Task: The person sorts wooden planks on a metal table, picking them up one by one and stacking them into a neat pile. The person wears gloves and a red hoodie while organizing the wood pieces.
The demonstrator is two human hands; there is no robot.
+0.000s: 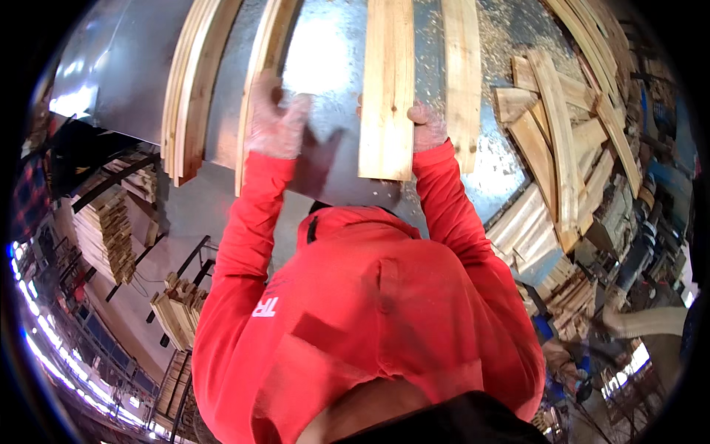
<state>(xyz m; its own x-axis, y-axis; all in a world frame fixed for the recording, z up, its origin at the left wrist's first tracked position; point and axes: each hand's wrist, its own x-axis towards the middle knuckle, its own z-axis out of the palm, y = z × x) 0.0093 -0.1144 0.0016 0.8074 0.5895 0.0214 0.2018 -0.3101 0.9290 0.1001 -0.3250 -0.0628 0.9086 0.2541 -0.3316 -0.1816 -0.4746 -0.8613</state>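
Note:
My right hand (429,129) grips the near part of a wide wooden board (387,89), its thumb at the board's right edge. The rest of its fingers go underneath, and a fingertip shows at the left edge. The board lies lengthwise away from me, its near end by the table's front edge. My left hand (278,122) is open, thumb spread from the fingers, slightly blurred. It is over the right side of a narrow board (255,111) standing on edge; whether it touches the wood I cannot tell. Between the hands, bare metal table (319,70) shows.
Several boards (194,89) stand side by side at the left. Another board (461,81) lies just right of my right hand. Farther right, short offcuts (558,140) are heaped crosswise amid wood shavings (510,37). Stacked timber (107,233) stands below the table at left.

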